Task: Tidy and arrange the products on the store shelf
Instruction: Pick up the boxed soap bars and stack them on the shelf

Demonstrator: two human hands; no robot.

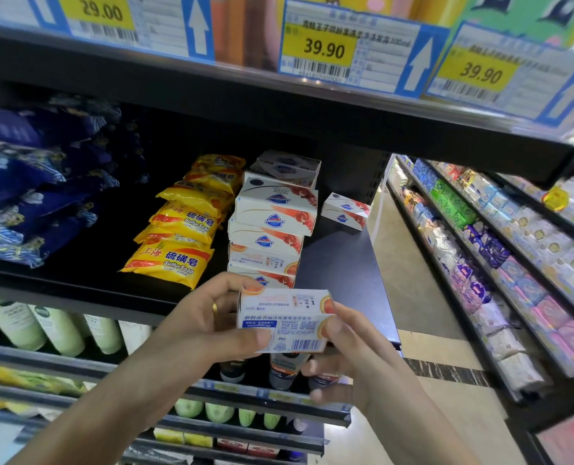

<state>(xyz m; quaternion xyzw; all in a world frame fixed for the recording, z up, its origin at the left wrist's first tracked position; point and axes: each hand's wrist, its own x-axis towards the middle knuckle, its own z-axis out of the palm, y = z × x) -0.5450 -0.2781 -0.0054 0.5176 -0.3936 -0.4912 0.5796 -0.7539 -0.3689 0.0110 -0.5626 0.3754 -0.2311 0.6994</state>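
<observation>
- Both my hands grip one soap box (283, 318): left hand (208, 325) and right hand (352, 347) pinching its ends.
- Next, I'd judge: turn it label-forward and set it on the box stack (272, 229).

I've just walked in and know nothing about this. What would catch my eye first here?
Front and centre, a white soap box with orange fruit pictures is held by both hands, the left hand and the right hand, just in front of the dark shelf. Behind it stands an uneven stack of similar boxes, with bright yellow sulfur soap packs to its left. Along the top, yellow price tags read 39.90.
</observation>
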